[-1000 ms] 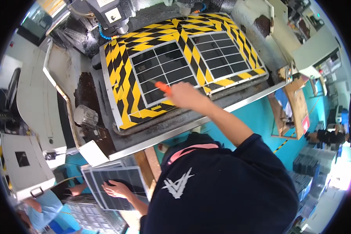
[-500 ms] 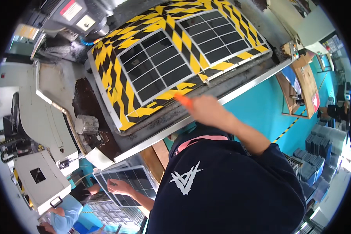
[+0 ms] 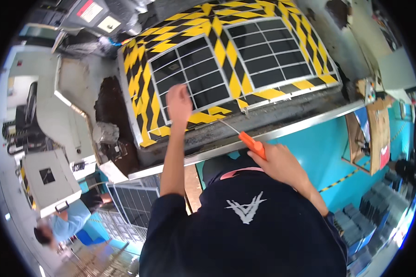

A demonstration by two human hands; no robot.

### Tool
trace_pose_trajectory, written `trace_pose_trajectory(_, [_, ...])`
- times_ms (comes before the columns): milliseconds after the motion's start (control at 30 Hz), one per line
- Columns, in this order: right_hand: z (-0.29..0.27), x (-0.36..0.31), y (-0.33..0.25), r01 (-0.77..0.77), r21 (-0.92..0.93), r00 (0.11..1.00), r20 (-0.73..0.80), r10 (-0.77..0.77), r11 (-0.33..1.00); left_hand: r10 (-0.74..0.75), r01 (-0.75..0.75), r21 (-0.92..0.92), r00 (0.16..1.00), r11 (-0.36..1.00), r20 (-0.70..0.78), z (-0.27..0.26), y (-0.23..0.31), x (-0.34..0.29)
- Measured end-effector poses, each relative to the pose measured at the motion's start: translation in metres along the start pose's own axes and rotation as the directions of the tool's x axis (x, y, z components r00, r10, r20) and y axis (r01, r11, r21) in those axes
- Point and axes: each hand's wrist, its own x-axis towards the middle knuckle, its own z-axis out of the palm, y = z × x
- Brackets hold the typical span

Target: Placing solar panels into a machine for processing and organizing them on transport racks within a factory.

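Two dark gridded panels lie side by side on a yellow-and-black striped bed (image 3: 143, 92). My left hand (image 3: 178, 102) reaches up and rests flat on the near edge of the left panel (image 3: 194, 76), holding nothing. My right hand (image 3: 282, 161) is lower, at the bed's metal front rail, and grips an orange-handled tool (image 3: 254, 145). The tool's thin metal tip points up-left toward the striped border below the panels. The right panel (image 3: 272, 51) is untouched. My dark shirt fills the lower middle of the view.
At the lower left a person in light blue (image 3: 67, 219) holds another dark panel (image 3: 134, 205). A grey cabinet (image 3: 51, 180) stands on the left. Cardboard boxes (image 3: 379, 134) sit on the right over the teal floor (image 3: 319, 152). Stacks of dark panels (image 3: 370, 207) are at the lower right.
My right hand with the orange tool has drawn back from the panel to the front rail. My left hand has come up onto the left panel. The view has tilted.
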Motion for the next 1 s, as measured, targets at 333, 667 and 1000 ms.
trace_pose_trajectory(333, [-0.025,-0.016,0.040,-0.084,-0.181,0.991,-0.120,0.062,0.980,-0.049,0.029,0.240,0.996,0.970,0.077,0.058,0.018,0.020])
trace_pose_trajectory(667, [-0.004,0.017,0.022,-0.056,-0.312,0.990,-0.139,0.013,0.948,-0.121,0.082,0.211,0.977,0.974,0.177,0.010,0.006,0.018])
trace_pose_trajectory(1000, [0.013,0.037,-0.028,-0.111,-0.171,0.980,-0.182,0.079,0.979,-0.182,0.173,0.062,0.873,0.983,0.453,-0.061,0.003,-0.003])
